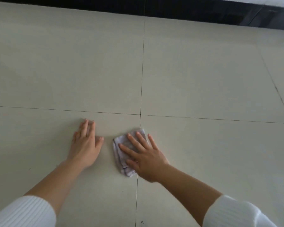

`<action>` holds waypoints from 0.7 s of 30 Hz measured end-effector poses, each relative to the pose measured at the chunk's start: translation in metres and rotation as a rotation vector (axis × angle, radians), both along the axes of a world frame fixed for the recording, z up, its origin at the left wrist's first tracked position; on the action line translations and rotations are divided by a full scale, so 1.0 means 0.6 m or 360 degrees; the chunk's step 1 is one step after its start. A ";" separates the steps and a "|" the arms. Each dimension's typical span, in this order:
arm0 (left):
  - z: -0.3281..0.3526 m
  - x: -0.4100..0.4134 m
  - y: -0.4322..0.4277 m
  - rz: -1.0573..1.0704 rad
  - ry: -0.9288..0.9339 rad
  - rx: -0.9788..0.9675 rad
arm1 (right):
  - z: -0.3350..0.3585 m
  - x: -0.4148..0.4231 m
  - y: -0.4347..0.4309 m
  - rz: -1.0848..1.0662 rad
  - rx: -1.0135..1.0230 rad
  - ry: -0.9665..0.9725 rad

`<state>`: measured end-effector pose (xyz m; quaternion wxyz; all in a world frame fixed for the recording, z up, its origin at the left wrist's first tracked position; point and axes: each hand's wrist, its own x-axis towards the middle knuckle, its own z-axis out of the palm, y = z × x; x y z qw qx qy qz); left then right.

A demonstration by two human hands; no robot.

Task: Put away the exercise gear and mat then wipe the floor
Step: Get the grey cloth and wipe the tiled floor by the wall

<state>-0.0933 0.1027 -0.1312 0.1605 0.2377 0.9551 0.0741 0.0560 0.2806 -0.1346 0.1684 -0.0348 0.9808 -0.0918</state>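
A folded pale grey cloth [121, 154] lies on the light tiled floor [203, 79], over a grout line just below where two tile joints cross. My right hand [144, 159] lies flat on the cloth with its fingers spread and straight, pressing it to the floor. My left hand [86, 145] rests palm down on the bare tile a short way left of the cloth, fingers straight and together. No exercise gear or mat is in view.
A black skirting band [203, 12] runs along the far edge of the floor at the top. A few dark specks [142, 222] sit on the grout line near the bottom. White ribbed sleeves cover both upper forearms.
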 end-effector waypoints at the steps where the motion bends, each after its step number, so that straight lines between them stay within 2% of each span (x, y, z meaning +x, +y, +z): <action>1: 0.001 0.003 -0.004 0.0017 0.0001 -0.0008 | 0.001 0.007 0.021 -0.0026 0.0064 0.0027; 5: 0.001 0.019 -0.033 0.0050 -0.0024 -0.0066 | 0.005 0.066 0.136 -0.0576 0.0341 -0.0146; 10: 0.006 0.031 -0.046 0.0094 -0.0054 -0.0095 | 0.038 0.141 0.250 -0.1577 0.0187 -0.0317; 13: 0.009 0.031 -0.041 0.0112 -0.0052 -0.0088 | 0.032 0.120 0.234 -0.1797 0.0060 -0.0317; 15: 0.009 0.032 -0.037 0.0127 -0.0060 -0.0092 | 0.005 0.099 0.198 -0.1583 0.0088 -0.0268; 21: 0.015 0.028 -0.032 0.0127 -0.0123 -0.0150 | -0.023 0.071 0.017 -0.0345 0.0095 -0.0300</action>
